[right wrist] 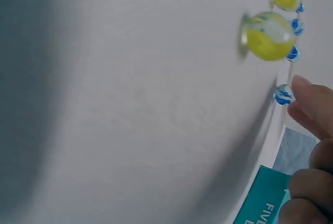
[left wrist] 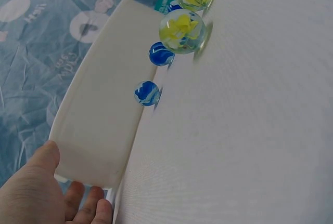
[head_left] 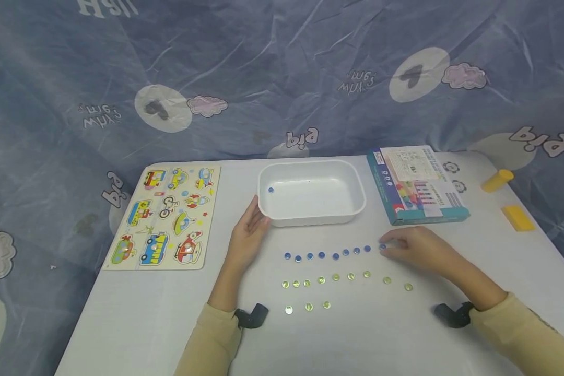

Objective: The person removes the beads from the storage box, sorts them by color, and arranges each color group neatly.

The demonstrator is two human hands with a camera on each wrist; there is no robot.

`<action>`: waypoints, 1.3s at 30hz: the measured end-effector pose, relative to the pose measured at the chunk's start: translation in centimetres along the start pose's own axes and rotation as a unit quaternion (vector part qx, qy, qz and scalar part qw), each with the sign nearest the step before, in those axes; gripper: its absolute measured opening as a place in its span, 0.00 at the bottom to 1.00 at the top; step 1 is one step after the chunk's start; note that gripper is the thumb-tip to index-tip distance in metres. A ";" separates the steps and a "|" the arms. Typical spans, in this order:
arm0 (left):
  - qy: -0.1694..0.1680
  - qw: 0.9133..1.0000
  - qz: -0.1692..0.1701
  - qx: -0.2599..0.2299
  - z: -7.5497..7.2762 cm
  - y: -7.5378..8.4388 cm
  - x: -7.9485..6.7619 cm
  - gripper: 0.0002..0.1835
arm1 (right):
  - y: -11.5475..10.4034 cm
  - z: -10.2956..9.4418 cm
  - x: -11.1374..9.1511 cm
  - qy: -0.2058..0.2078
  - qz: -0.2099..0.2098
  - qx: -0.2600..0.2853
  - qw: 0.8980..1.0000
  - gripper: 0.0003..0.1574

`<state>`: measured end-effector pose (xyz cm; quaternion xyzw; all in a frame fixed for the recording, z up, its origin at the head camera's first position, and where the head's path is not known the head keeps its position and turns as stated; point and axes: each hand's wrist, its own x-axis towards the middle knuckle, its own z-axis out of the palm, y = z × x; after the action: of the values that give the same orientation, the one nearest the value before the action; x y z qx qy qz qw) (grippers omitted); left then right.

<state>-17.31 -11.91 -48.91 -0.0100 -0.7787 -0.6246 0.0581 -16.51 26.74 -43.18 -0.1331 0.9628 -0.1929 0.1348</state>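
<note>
At the right end of a row of blue marbles (head_left: 321, 255), my right hand (head_left: 418, 249) pinches a blue marble (right wrist: 283, 94) between thumb and index finger, down at the tabletop. My left hand (head_left: 246, 237) holds the front left corner of a white plastic tray (head_left: 315, 220), its thumb and fingers around that corner. Inside the tray lies a single blue marble (head_left: 270, 190). Nearer to me runs a row of yellow-green marbles (head_left: 336, 277), with a shorter row of three marbles (head_left: 308, 307) in front of it.
A puzzle board (head_left: 164, 216) with vehicle pictures lies at the left. Right of the tray is a teal box (head_left: 418, 185) with a paper sheet on top. A yellow cylinder (head_left: 497, 180) and a yellow block (head_left: 518, 218) sit at the far right. Printed blue cloth (head_left: 244, 68) hangs behind the table.
</note>
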 end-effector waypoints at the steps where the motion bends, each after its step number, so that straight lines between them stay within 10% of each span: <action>1: 0.000 1.000 0.000 -0.001 0.0 0.0 0.0 0.33 | -0.1 -0.1 0.0 0.008 -0.002 -0.002 1.000 0.19; 18: 0.008 1.000 -0.018 -0.012 -0.1 2.0 -0.7 0.33 | -8.2 -2.3 5.2 0.130 -0.173 0.032 0.976 0.17; 39: -0.008 1.000 0.007 -0.008 -0.1 -0.3 0.1 0.33 | -16.8 1.2 16.8 0.039 -0.168 0.020 0.985 0.22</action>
<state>-17.44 -12.10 -49.12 -0.0210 -0.7743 -0.6300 0.0567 -28.32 6.16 -40.92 -0.2832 0.9271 -0.2368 0.0655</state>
